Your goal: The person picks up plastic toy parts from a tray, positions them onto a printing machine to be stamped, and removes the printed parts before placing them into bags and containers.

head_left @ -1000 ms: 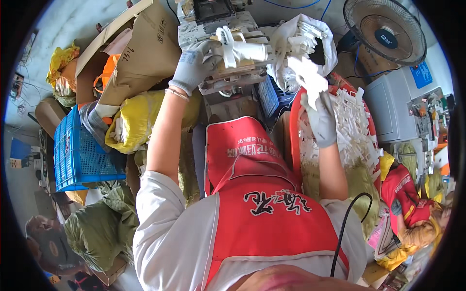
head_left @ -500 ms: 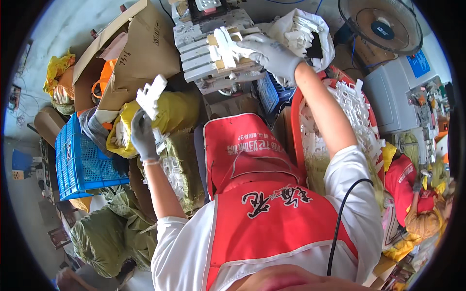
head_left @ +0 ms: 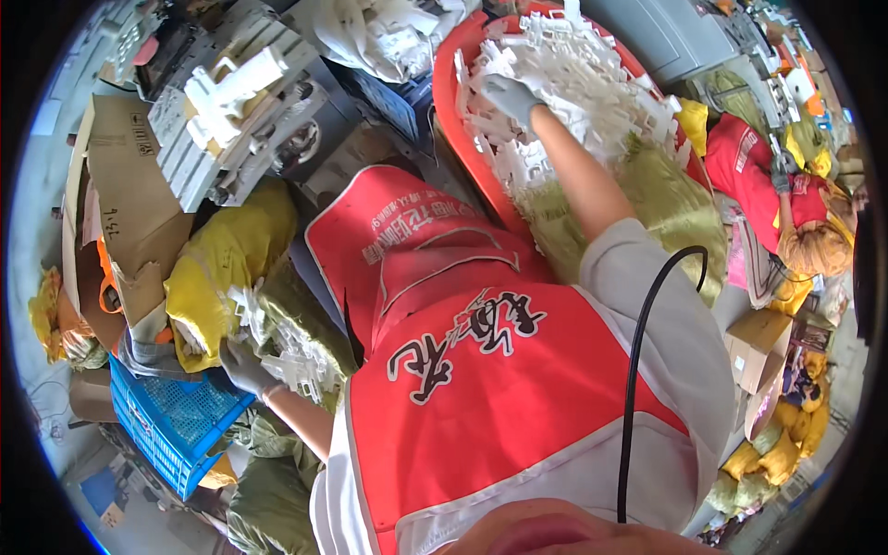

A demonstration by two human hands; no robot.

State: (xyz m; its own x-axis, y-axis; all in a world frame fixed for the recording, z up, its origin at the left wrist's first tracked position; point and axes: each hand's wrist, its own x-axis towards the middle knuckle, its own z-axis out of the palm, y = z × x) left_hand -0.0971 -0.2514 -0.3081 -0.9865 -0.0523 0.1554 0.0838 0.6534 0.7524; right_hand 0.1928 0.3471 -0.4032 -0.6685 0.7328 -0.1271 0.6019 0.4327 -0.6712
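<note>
My right hand point(head_left: 511, 97), in a grey glove, reaches into a red tub point(head_left: 446, 88) heaped with white plastic parts point(head_left: 564, 79). Its fingers are stretched over the heap, and no part shows gripped in it. My left hand point(head_left: 248, 370), gloved the same way, is low by the mouth of a yellow sack point(head_left: 217, 268), beside more white parts point(head_left: 305, 370) in a green woven sack. The left fingers look loosely extended, with no part visible in them. A white pistol-shaped plastic part point(head_left: 231, 92) rests on the slotted grey machine bed point(head_left: 176, 153), away from both hands.
At the left stand a tall cardboard box point(head_left: 134, 203) and a blue plastic crate point(head_left: 171, 425). A white bag point(head_left: 361, 37) of parts lies beyond the machine's right side. A person in red point(head_left: 745, 180) sits at the far right. A black cable point(head_left: 634, 370) hangs over my apron.
The view has swung right. My right hand has left the part on the machine and moved into the red tub. My left hand has lowered, and the white part it held is out of it.
</note>
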